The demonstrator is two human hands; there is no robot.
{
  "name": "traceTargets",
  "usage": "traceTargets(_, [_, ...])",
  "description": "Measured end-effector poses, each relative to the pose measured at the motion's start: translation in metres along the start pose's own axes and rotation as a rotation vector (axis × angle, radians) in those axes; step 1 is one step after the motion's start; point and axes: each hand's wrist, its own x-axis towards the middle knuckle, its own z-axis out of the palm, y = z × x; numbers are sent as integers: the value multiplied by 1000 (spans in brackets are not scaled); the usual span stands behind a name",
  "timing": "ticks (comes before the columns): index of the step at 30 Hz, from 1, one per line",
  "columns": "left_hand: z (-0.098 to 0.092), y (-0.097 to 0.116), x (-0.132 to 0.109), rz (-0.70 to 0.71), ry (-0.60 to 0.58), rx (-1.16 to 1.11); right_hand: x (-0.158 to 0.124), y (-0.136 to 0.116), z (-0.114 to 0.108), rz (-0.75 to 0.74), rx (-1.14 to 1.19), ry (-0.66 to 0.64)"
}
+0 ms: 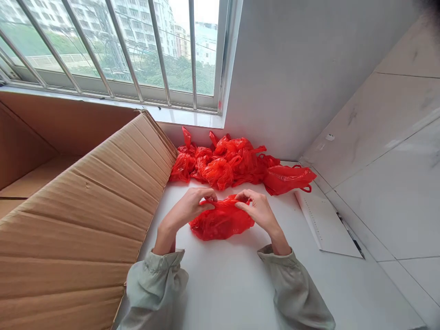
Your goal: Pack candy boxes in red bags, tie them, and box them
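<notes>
A thin, crumpled red plastic bag (225, 222) lies on the white tabletop (223, 279) in front of me. My left hand (194, 206) pinches its upper edge on the left side. On the right side, my right hand (256, 208) grips the same edge between thumb and fingers. The bag's lower part spreads loosely toward me. Just beyond my hands sits a heap of red plastic bags (220, 167), bunched against the wall. A flatter red bag (287, 178) with its handle loops showing rests at the heap's right end.
A large open cardboard box (99, 183) stands close on the left, its ridged side beside my left arm. To the right lie a white notebook (326, 224) and a dark pen (350, 236) along the tiled wall. A barred window (137, 55) is at the back left.
</notes>
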Motion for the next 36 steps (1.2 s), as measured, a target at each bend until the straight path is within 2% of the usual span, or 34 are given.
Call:
traceTargets(4, [-26, 0, -13, -109, 146, -219, -2, 7, -34, 101, 168, 94])
traceTargets(9, [-34, 3, -21, -205, 291, -494, -13, 4, -61, 79, 436, 5])
traceTargets(12, [-37, 4, -24, -201, 222, -439, -20, -1, -68, 110, 328, -49])
traceTargets(16, [-40, 18, -28, -100, 60, -124, -25, -4, -72, 176, -24, -20])
traceTargets(18, [-34, 30, -27, -50, 38, 19, -25, -7, -71, 113, -90, 59])
traceTargets(20, [-22, 41, -20, -23, 74, 131, -23, -13, -66, -3, -95, 158])
traceTargets(23, [2, 47, -5, -18, 217, 244, -20, -26, -52, -177, -167, 278])
traceTargets(25, [16, 44, 5, -12, 293, 304, -17, -33, -39, -268, -253, 302])
traceTargets(28, [29, 36, 16, -16, 356, 388, -11, -38, -19, -388, -350, 246])
traceTargets(30, [34, 30, 21, -61, 382, 432, -8, -37, -8, -414, -379, 177])
traceTargets(36, [37, 15, 24, -299, 501, 478, -9, -31, 0, -205, -469, -169])
